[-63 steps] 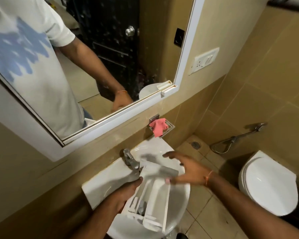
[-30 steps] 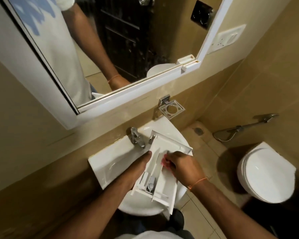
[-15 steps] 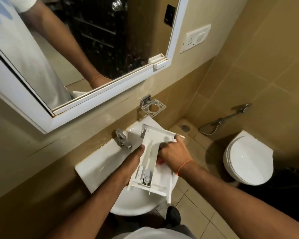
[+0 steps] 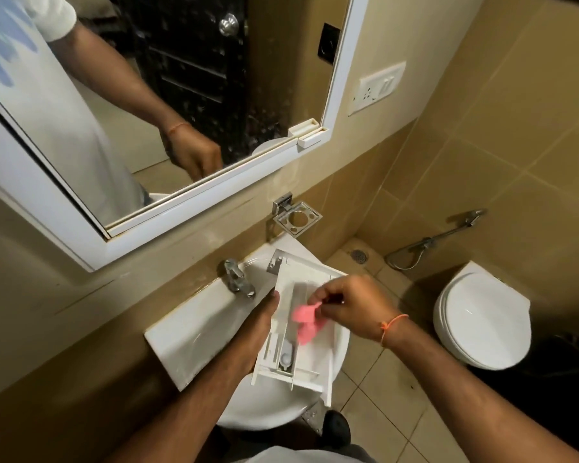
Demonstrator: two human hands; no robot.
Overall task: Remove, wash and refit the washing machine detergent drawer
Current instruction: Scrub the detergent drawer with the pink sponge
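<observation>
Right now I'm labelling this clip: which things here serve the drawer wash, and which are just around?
In use: drawer, pink cloth, left hand steadying the drawer, right hand pinching the cloth, sink, tap.

Just around: mirror, empty wall holder, switch plate, toilet, hand spray, floor drain.

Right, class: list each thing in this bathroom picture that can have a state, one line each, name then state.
detergent drawer: out of the machine, held tilted over the basin
left hand: grip closed on the drawer's left side
right hand: pinching the pink cloth
pink cloth: crumpled, inside the drawer
tap: no water visibly running
wall holder: empty
toilet lid: closed
basin: looks dry; wetness hard to judge
</observation>
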